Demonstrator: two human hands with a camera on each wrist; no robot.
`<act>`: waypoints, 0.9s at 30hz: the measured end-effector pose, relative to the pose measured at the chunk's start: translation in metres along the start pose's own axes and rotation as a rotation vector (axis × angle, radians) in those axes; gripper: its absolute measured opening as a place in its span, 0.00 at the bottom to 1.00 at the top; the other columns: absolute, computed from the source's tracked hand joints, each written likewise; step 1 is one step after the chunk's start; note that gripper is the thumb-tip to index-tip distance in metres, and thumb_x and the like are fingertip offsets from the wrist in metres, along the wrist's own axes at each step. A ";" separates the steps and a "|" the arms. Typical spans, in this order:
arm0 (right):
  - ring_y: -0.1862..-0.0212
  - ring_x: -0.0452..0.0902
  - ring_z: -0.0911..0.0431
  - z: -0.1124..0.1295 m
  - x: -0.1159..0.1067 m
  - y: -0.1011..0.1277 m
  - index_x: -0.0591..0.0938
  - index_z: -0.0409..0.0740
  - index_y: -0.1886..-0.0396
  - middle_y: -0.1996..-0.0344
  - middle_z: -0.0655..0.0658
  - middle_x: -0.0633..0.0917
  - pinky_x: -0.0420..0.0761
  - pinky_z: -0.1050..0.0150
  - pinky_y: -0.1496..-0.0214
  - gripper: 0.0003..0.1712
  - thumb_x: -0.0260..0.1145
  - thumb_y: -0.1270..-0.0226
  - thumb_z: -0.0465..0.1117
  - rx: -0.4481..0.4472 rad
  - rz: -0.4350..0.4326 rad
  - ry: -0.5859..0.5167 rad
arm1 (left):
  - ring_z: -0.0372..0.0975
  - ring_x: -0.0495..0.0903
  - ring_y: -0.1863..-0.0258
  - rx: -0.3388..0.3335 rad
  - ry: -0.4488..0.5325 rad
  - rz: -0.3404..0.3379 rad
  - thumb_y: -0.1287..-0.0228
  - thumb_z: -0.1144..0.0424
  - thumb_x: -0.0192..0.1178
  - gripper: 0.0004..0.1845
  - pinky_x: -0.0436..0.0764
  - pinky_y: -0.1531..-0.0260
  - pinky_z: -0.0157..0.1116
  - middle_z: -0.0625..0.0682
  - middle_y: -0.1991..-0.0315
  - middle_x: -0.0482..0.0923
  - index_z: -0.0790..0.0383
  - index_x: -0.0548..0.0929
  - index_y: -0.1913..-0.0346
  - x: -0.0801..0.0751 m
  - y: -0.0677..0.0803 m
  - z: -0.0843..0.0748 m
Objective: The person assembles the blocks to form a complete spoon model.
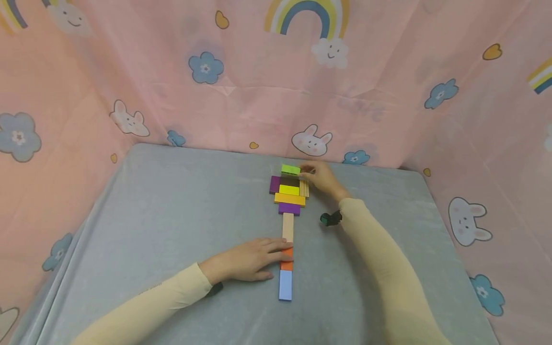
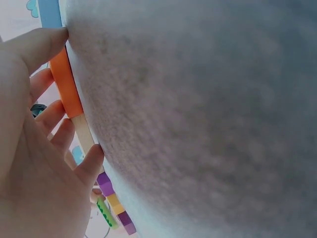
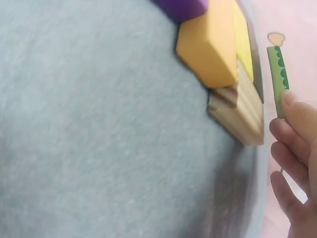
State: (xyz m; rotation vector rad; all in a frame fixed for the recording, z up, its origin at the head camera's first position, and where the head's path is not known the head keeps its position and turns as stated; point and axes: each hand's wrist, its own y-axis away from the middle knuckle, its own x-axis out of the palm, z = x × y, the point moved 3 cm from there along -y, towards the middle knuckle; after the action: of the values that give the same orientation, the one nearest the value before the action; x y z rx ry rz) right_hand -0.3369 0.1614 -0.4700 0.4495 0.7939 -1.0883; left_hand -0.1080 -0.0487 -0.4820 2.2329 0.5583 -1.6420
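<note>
My right hand [image 1: 321, 178] pinches one end of a bright green block [image 1: 291, 170] with dark green scallops along a side, held above the far end of a row of blocks. Below it are a dark purple block [image 1: 274, 185], a dark brown block [image 1: 289, 181], a yellow block [image 1: 289, 190] and a striped wooden block [image 3: 237, 116]. My left hand [image 1: 247, 258] rests its extended fingers over an orange block [image 1: 286, 265]. Around that one, a plain wooden block [image 1: 288, 226] lies beyond and a light blue block [image 1: 285, 285] lies nearer.
A wide yellow-orange block [image 1: 290, 199] and a purple block [image 1: 289, 209] lie crosswise between the far cluster and the plain wooden block. Grey cloth [image 1: 172, 215] covers the table. A pink patterned curtain [image 1: 258, 110] hangs behind it and along both sides.
</note>
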 end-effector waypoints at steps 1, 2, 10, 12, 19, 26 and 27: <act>0.50 0.78 0.50 -0.002 0.000 0.001 0.80 0.41 0.47 0.54 0.41 0.84 0.76 0.51 0.41 0.19 0.63 0.35 0.44 0.003 0.005 -0.001 | 0.40 0.55 0.26 0.000 -0.001 0.001 0.34 0.49 0.55 0.31 0.64 0.29 0.42 0.45 0.25 0.53 0.43 0.60 0.29 0.000 0.000 0.000; 0.51 0.78 0.50 -0.003 0.000 0.001 0.80 0.42 0.48 0.54 0.42 0.85 0.76 0.52 0.41 0.19 0.64 0.36 0.44 0.010 0.008 0.001 | 0.40 0.55 0.26 -0.002 -0.002 0.002 0.34 0.49 0.55 0.31 0.64 0.29 0.42 0.45 0.25 0.53 0.43 0.60 0.29 0.000 0.000 0.000; 0.51 0.79 0.50 -0.013 0.002 0.003 0.80 0.42 0.48 0.55 0.42 0.85 0.77 0.52 0.41 0.20 0.64 0.36 0.46 0.057 0.028 -0.007 | 0.40 0.56 0.26 -0.002 -0.002 0.003 0.34 0.49 0.55 0.31 0.64 0.29 0.42 0.45 0.25 0.53 0.43 0.60 0.29 -0.001 0.000 0.000; 0.51 0.79 0.49 -0.015 0.002 0.002 0.80 0.42 0.48 0.55 0.42 0.85 0.77 0.52 0.41 0.20 0.64 0.36 0.46 0.067 0.035 -0.009 | 0.40 0.56 0.26 -0.002 -0.004 0.004 0.34 0.49 0.55 0.31 0.64 0.29 0.42 0.45 0.25 0.53 0.43 0.60 0.29 -0.001 0.000 0.000; 0.48 0.78 0.48 -0.014 0.001 0.000 0.81 0.44 0.48 0.53 0.41 0.85 0.76 0.51 0.39 0.19 0.63 0.35 0.48 0.092 0.066 -0.008 | 0.39 0.56 0.26 -0.008 -0.009 0.007 0.34 0.49 0.55 0.31 0.64 0.29 0.42 0.44 0.25 0.53 0.42 0.60 0.29 0.000 -0.001 0.000; 0.48 0.77 0.49 -0.009 0.000 -0.003 0.80 0.45 0.47 0.53 0.42 0.84 0.75 0.52 0.38 0.20 0.63 0.35 0.48 0.118 0.095 0.005 | 0.39 0.56 0.26 -0.006 -0.024 0.008 0.34 0.48 0.55 0.31 0.64 0.29 0.42 0.44 0.25 0.53 0.42 0.60 0.29 0.001 -0.001 0.001; 0.48 0.77 0.49 -0.009 0.000 -0.003 0.80 0.45 0.47 0.53 0.43 0.84 0.75 0.52 0.38 0.20 0.63 0.35 0.49 0.125 0.097 0.005 | 0.39 0.56 0.26 -0.007 -0.024 0.009 0.34 0.48 0.55 0.31 0.64 0.29 0.42 0.44 0.25 0.53 0.41 0.60 0.29 0.001 -0.001 0.001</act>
State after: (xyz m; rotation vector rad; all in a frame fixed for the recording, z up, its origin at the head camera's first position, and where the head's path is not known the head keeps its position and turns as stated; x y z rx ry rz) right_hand -0.3424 0.1658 -0.4757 0.5911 0.7038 -1.0502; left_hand -0.1091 -0.0476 -0.4830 2.2042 0.5461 -1.6578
